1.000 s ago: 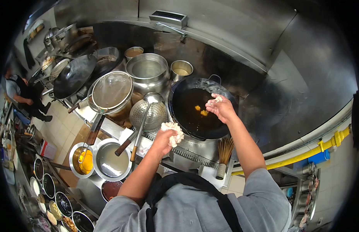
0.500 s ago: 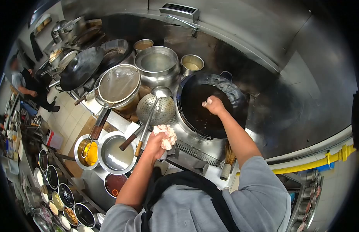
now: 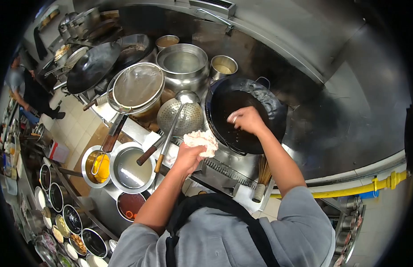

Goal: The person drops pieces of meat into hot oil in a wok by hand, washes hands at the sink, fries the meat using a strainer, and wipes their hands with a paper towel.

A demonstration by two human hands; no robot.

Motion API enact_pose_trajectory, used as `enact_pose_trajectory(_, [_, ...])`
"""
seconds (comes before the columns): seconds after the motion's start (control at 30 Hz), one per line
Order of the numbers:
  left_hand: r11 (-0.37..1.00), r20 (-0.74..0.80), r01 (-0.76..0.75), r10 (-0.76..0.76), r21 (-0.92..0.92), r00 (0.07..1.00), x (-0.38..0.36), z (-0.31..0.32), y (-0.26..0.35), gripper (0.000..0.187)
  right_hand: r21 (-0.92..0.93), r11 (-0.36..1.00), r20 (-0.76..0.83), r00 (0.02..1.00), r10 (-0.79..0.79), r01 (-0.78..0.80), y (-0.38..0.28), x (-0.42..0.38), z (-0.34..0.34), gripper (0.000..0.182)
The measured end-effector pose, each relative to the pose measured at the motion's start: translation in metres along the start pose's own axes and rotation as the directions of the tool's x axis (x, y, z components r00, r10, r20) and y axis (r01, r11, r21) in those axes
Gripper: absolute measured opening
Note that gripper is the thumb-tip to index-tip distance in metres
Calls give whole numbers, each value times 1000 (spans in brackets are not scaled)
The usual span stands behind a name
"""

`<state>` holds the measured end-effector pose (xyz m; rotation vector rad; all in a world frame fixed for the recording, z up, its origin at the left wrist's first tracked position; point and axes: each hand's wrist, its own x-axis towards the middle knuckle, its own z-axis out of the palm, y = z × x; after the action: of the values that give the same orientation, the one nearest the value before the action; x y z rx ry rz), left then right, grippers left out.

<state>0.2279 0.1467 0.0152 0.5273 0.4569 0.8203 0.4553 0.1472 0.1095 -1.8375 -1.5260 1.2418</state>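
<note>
My left hand [image 3: 190, 159] is wrapped round a pale pink-white, sticky-looking clump [image 3: 203, 141], perhaps battered raw meat; its exact kind does not show. The hand is in front of a perforated strainer ladle [image 3: 182, 116]. Over the dark liquid of a large wok [image 3: 224, 138], my right hand [image 3: 248, 121] hangs with curled, slightly blurred fingers. A whitish bit shows at its fingertips, too small to name. A few pale specks lie in the wok below it.
Left of the wok stand a steel pot [image 3: 182, 71], a mesh strainer [image 3: 138, 86] and a basin of cloudy liquid [image 3: 126, 171]. A bamboo brush [image 3: 261, 180] lies at the front edge. Ingredient containers [image 3: 73, 222] line the lower left. Another person [image 3: 35, 89] stands far left.
My right hand has drawn slightly nearer to me above the wok, and its fingers have shifted. My left hand and the clump have moved up and right. The view has tilted a little.
</note>
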Motion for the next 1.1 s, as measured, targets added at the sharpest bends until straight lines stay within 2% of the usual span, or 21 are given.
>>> enact_pose_trajectory(0.07, [1000, 19, 7, -6, -24, 1000, 10, 16, -5, 37, -157, 959, -3, 971, -241, 237, -16, -37, 27, 38])
enact_pose_trajectory(0.13, [1000, 52, 3, -4, 17, 999, 19, 26, -15, 33, -483, 750, -98, 823, -559, 452, -28, -55, 44, 46])
enact_pose_trajectory(0.17, [997, -15, 59, -59, 53, 998, 16, 36, -13, 32, -543, 721, -161, 789, -593, 430, -21, -59, 47, 33])
enact_pose_trajectory(0.2, [997, -15, 59, -58, 53, 998, 13, 37, -12, 32, -544, 721, -161, 789, -593, 431, -17, -57, 46, 33])
enact_pose_trajectory(0.27, [992, 37, 122, -123, 24, 992, 14, 47, -13, 32, -474, 783, -270, 780, -564, 402, -17, -67, 34, 26])
enact_pose_trajectory(0.3, [991, 51, 132, -134, 38, 990, 14, 46, -13, 34, -531, 729, -267, 731, -628, 432, -19, -69, 34, 16])
enact_pose_trajectory(0.33, [990, 65, 134, -137, 42, 988, 16, 47, -12, 34, 40, 984, -357, 922, -148, 174, -23, -79, 27, 12])
enact_pose_trajectory(0.4, [994, 119, 109, -109, 6, 987, 15, 45, -9, 35, 190, 967, -343, 934, -97, 170, -22, -83, 20, 11])
enact_pose_trajectory(0.47, [994, 91, 99, -94, -42, 991, 19, 39, -9, 36, 529, 821, -331, 943, -32, 213, -19, -90, 9, 14])
enact_pose_trajectory(0.5, [992, 64, 100, -95, -78, 993, 20, 36, -9, 36, 619, 765, -302, 953, 24, 177, -20, -91, 7, 26])
enact_pose_trajectory(0.53, [992, 61, 95, -91, -78, 994, 20, 36, -12, 36, 619, 765, -298, 954, 20, 177, -15, -90, 8, 26])
enact_pose_trajectory(0.6, [991, 57, 112, -108, -78, 993, 13, 44, -11, 37, 858, 466, -173, 976, -134, 216, -2, -85, 13, 39])
enact_pose_trajectory(0.63, [988, 62, 129, -124, -85, 990, 15, 42, -12, 38, 861, 472, -119, 977, -175, 189, 3, -84, 10, 48])
enact_pose_trajectory(0.67, [988, 58, 124, -119, -88, 991, 16, 41, -13, 38, 776, 580, -174, 968, -183, 249, 4, -82, 22, 46])
enact_pose_trajectory(0.73, [984, 126, 150, -138, -92, 982, 17, 42, -19, 39, 342, 885, -219, 943, -252, 316, 17, -72, 35, 42])
enact_pose_trajectory(0.77, [984, 148, 150, -135, -95, 980, 18, 44, -19, 39, -276, 884, -264, 854, -447, 378, 13, -75, 33, 37])
enact_pose_trajectory(0.93, [992, 118, 118, -122, 38, 985, 19, 45, -14, 38, -276, 846, -238, 820, -521, 457, 22, -68, 33, 30])
enact_pose_trajectory(0.97, [992, 108, 98, -106, 81, 988, 20, 45, -14, 38, 12, 929, -353, 870, -343, 371, 23, -67, 28, 26])
enact_pose_trajectory(1.0, [992, 100, 98, -106, 83, 989, 21, 44, -15, 38, 310, 910, -402, 905, -138, 276, 24, -64, 21, 21])
enact_pose_trajectory(1.07, [998, 66, 33, -37, 56, 997, 24, 42, -15, 38, 431, 803, -488, 855, -175, 411, 29, -62, 7, 22])
enact_pose_trajectory(1.1, [997, 68, 35, -39, 66, 997, 26, 40, -12, 38, 557, 712, -470, 869, -153, 427, 30, -62, -7, 19])
